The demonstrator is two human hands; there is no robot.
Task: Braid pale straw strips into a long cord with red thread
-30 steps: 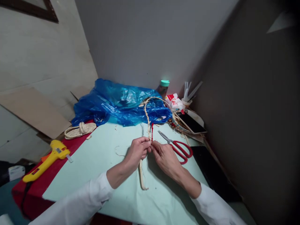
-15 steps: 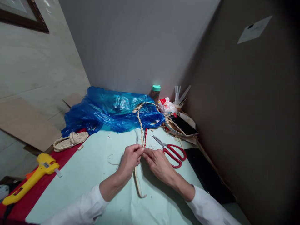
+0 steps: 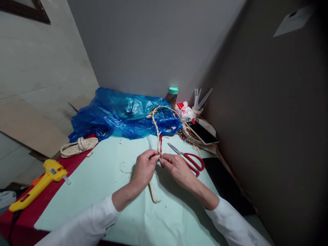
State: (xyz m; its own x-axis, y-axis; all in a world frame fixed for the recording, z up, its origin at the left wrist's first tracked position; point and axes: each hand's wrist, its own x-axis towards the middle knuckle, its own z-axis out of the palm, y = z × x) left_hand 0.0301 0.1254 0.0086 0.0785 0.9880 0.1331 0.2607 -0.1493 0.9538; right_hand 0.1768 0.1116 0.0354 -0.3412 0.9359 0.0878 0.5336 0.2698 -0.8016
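Over the middle of the table, my left hand (image 3: 145,168) and my right hand (image 3: 176,168) meet with fingertips pinched together. Between them runs a pale braided straw cord (image 3: 156,131), which leads up and away from my fingers onto the blue bag. A thin red strand (image 3: 161,142) stands beside the braid and enters the same pinch. Below my left hand a flat loose end of straw (image 3: 153,193) hangs down over the table. The exact crossing of the strands is hidden by my fingertips. Red-handled scissors (image 3: 191,163) lie open just beyond my right hand.
A blue plastic bag (image 3: 115,114) lies along the back. At left are a woven straw sandal (image 3: 79,147) and a yellow glue gun (image 3: 42,186). At right sit a phone (image 3: 202,132), a dark flat panel (image 3: 227,186), a cup of glue sticks (image 3: 197,111) and a green-lidded jar (image 3: 173,97).
The view has shifted slightly. Both hands stay together at the braid, with the right fingers turned a little and the loose straw end showing shorter below.
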